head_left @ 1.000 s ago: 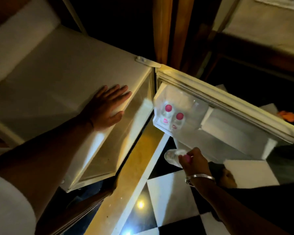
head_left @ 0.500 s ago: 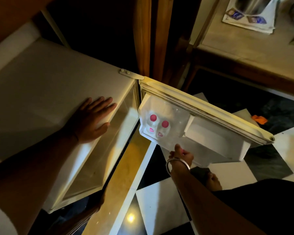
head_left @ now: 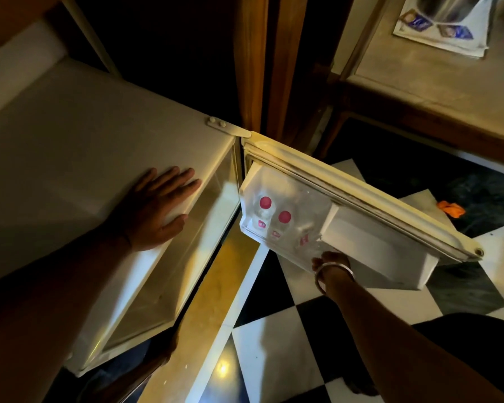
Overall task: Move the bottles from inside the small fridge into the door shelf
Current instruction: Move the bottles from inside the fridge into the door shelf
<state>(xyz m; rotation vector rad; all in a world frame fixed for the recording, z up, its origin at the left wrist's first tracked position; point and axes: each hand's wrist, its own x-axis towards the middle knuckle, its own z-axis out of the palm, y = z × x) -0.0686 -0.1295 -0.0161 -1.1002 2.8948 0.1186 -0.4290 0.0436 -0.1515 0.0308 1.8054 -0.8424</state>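
**Caller:** On top of the small fridge [head_left: 70, 146], the left hand [head_left: 154, 210] is seen laid flat, fingers spread, palm down near the front edge. Nothing is held in it; the grip is released.

**Analyst:** And the door [head_left: 361, 196] is swung wide, hinged at the fridge's top right corner. Its inner side is turned toward the camera.

**Caller:** Just inside that door, the clear door shelf [head_left: 288, 251] can be made out, on the end nearest the hinge. Two bottles are stood upright in it, marked by their pink caps: one bottle [head_left: 265, 203] closer to the hinge, a second bottle [head_left: 284, 217] just beside it, farther from the hinge.

**Analyst:** A third bottle [head_left: 304, 232] is glimpsed next along, a pink label patch showing through the plastic. Its cap is blurred.

**Caller:** The right hand [head_left: 330, 261] is reached in at the shelf's lower lip, a metal bangle [head_left: 333, 274] worn at the wrist. Its fingers are hidden behind the shelf front, so whether that third bottle is gripped cannot be told.

**Analyst:** Below the door, a black-and-white checkered floor [head_left: 274, 344] is seen.

**Caller:** The fridge's opening itself is viewed edge-on; its contents cannot be judged.
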